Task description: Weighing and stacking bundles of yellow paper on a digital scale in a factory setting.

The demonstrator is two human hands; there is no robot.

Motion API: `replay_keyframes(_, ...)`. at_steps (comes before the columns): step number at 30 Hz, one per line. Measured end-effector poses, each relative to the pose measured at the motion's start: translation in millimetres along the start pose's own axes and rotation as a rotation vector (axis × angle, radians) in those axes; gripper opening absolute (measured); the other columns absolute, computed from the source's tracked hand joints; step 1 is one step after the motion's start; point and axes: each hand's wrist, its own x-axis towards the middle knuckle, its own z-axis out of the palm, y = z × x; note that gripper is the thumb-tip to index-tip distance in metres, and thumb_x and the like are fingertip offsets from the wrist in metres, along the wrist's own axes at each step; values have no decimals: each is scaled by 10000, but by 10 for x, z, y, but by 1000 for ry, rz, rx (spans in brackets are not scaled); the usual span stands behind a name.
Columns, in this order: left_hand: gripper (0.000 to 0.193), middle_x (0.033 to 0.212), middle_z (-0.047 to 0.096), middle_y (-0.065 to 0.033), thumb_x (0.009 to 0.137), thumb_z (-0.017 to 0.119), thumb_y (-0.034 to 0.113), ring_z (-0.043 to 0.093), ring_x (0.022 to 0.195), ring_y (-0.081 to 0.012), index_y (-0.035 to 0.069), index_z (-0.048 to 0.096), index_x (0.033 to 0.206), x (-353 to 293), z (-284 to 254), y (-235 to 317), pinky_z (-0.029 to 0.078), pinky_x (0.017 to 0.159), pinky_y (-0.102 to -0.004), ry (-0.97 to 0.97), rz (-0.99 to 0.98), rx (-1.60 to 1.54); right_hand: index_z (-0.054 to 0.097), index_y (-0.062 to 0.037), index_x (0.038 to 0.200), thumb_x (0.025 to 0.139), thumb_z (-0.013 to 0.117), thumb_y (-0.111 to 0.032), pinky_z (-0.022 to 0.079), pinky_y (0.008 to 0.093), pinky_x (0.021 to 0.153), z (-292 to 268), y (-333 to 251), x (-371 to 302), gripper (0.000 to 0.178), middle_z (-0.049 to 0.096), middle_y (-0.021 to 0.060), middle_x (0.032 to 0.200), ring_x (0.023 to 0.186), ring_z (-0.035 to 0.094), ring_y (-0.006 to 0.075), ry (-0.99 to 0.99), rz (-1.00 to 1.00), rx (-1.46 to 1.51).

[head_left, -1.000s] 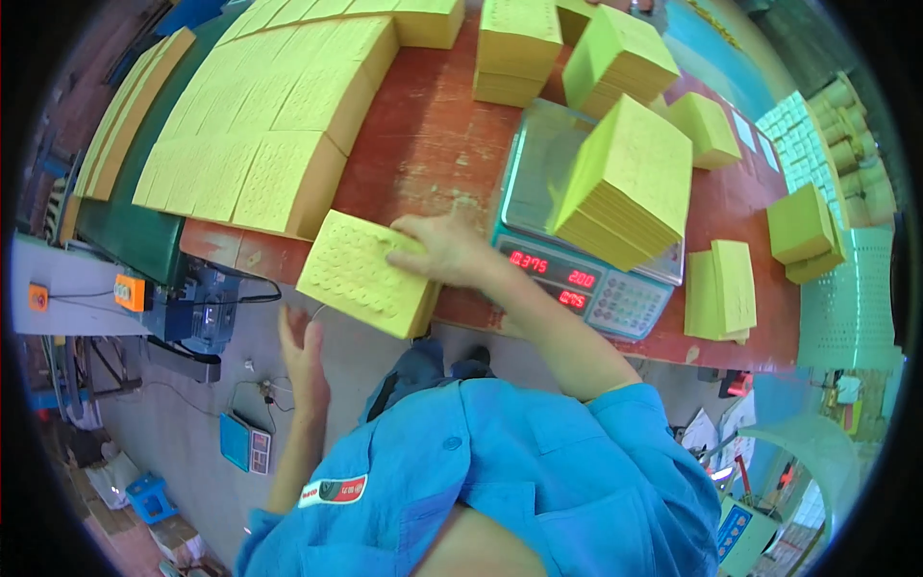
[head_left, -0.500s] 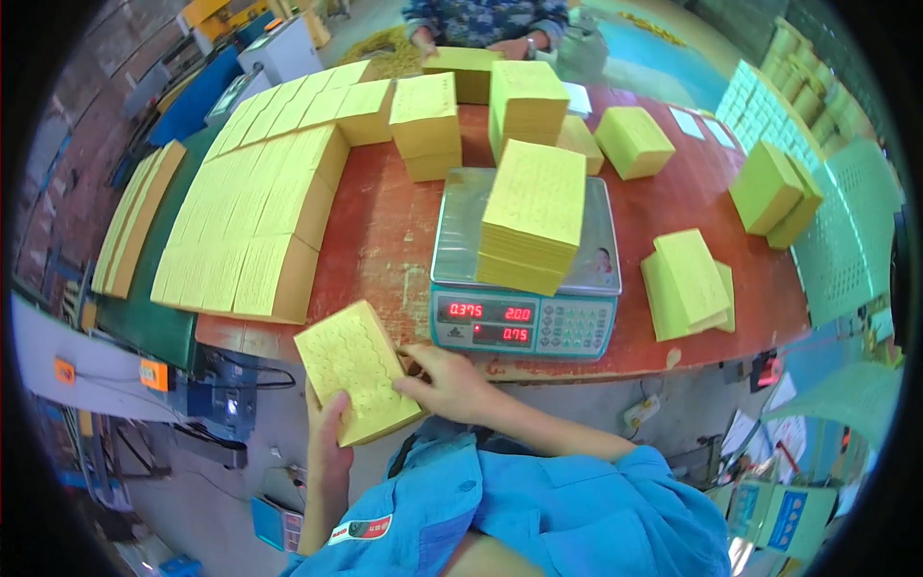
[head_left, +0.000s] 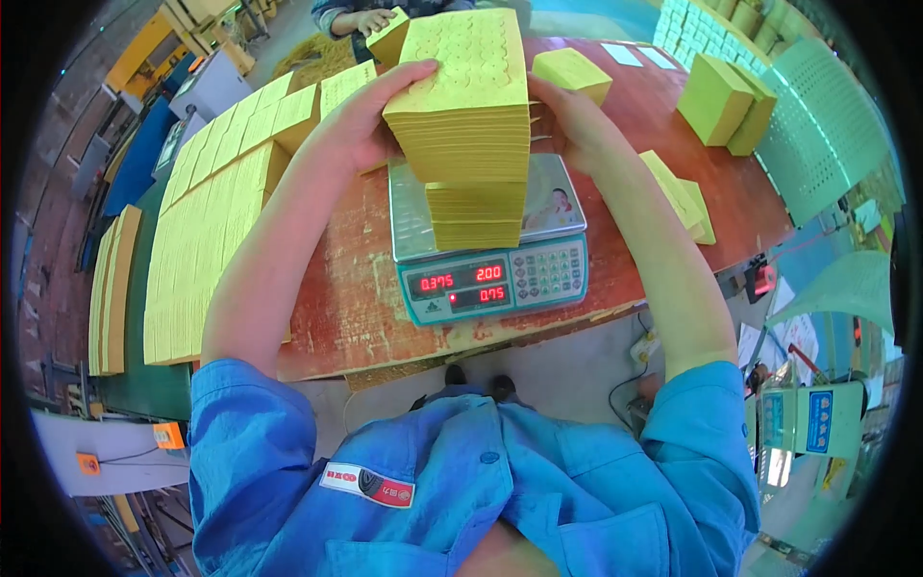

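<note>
A thick stack of yellow paper sheets (head_left: 460, 125) with wavy-embossed tops is gripped between my two hands, above the scale. My left hand (head_left: 370, 113) clasps its left side, the thumb lying on the top edge. On the opposite side, my right hand (head_left: 585, 130) presses in, its fingertips partly hidden behind the stack. Below sits a narrower-looking yellow stack (head_left: 476, 216) on the metal pan of a digital scale (head_left: 558, 226) with lit red figures. Whether the upper stack rests on the lower one, I cannot tell.
Rows of yellow paper stacks (head_left: 197, 260) line the table's left side. More bundles (head_left: 572, 72) lie behind the scale and at the right (head_left: 716, 101). Across the red table (head_left: 346, 322), a co-worker's hand (head_left: 375, 21) is by a small yellow block (head_left: 387, 38). A green perforated panel (head_left: 817, 125) stands right.
Both hands have moved from low at the left, where they held a yellow paper bundle, up and forward over the scale onto a thick stack. The view has shifted; the scale's figures look unchanged.
</note>
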Motion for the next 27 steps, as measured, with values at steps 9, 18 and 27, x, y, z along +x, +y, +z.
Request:
replay_keyframes(9,701,1177,616,-78,756,755,470,585,1097,-203,57,536,1279,270,-155,-233,469,929,-425,1,-108,193,627,-44,1027,953,532,-438,531,280,641,-65,274,28,412,652,36,837,688,634,137,103,43,-26)
replay_keyframes(18,641,1186,610,-49,767,755,443,578,1089,-169,88,561,1264,226,-184,-237,447,920,-355,-5,-96,122,657,-26,1005,938,560,-437,477,251,609,-70,364,139,427,650,49,845,689,619,123,157,4,-103)
replay_keyframes(27,692,1300,551,-48,902,463,653,483,1216,-196,125,512,1346,216,-543,-532,396,965,-354,-9,-16,154,517,-24,1330,957,489,-488,443,280,874,5,734,54,596,584,89,1219,1036,562,174,328,-210,2)
